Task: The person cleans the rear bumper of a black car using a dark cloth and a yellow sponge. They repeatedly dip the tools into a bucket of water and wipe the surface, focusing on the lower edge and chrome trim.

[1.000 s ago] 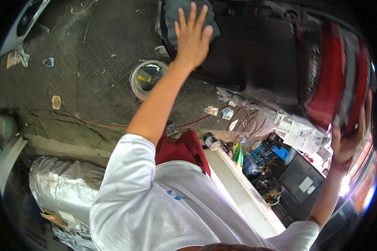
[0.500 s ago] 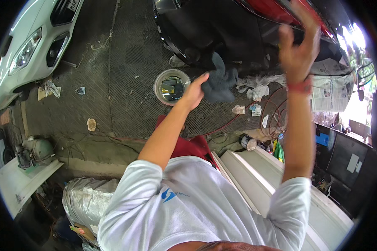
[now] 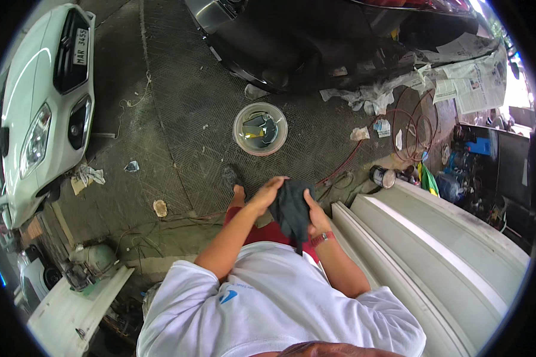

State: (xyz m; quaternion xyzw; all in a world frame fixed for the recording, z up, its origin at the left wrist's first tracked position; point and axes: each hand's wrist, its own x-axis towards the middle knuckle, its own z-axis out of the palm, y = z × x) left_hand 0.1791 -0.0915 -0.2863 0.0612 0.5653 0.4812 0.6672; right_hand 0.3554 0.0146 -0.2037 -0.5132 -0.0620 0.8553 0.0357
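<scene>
A dark grey cloth (image 3: 293, 209) is bunched between my two hands, close in front of my body. My left hand (image 3: 269, 193) grips its left edge, with the thumb side toward the top. On the other side my right hand (image 3: 317, 215), with a red watch on the wrist, has its thumb pressed against the fabric; the cloth hides most of its fingers. Beyond my hands a clear round tub (image 3: 238, 134) of liquid stands on the floor, with a yellow-and-dark item inside. The dark car (image 3: 315, 47) is past the tub.
Newspaper (image 3: 473, 86) covers part of the car's lower right side. A red hose (image 3: 354, 149) coils on the floor among paper scraps. Long pale panels (image 3: 423, 244) lie at my right beside a can (image 3: 382, 177). A white car (image 3: 41, 113) stands at left, near a green compressor (image 3: 95, 260).
My right hand has come down from beside the car onto the cloth. My left hand has drawn the cloth back toward my body, and the view has shifted.
</scene>
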